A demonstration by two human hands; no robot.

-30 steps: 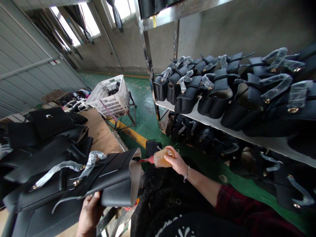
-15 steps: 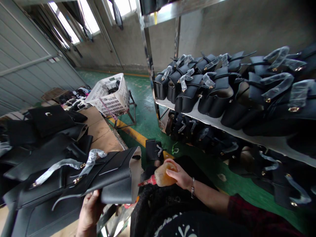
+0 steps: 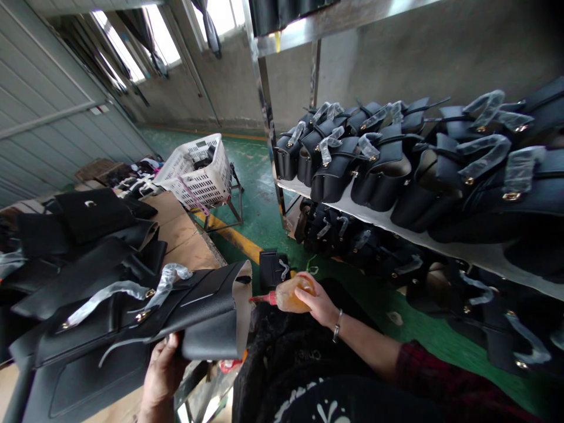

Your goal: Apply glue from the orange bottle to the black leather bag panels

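Note:
In my left hand (image 3: 162,367) is the lower edge of a black handbag (image 3: 207,320), thumb on the near side and the other fingers hidden under it. The bag lies on its side with its pale-lined open edge facing right; a plastic-wrapped handle (image 3: 165,285) sticks up from it. Wrapped in my right hand (image 3: 318,301) is a squeeze bottle of amber glue (image 3: 288,295), held level. Its red nozzle (image 3: 263,298) points left, close to the bag's open edge; whether it touches cannot be made out.
Black bag pieces (image 3: 88,214) are heaped on the cardboard-topped table (image 3: 187,235) at left. Behind it a white plastic basket (image 3: 198,176) rests on a metal stand. To the right, a metal rack (image 3: 269,117) carries rows of black handbags (image 3: 383,170). A small black bag (image 3: 273,268) is on the floor.
My right hand has raised the glue bottle slightly, and its nozzle has come up along the bag's open edge. My left hand keeps its hold on the handbag, almost unmoved.

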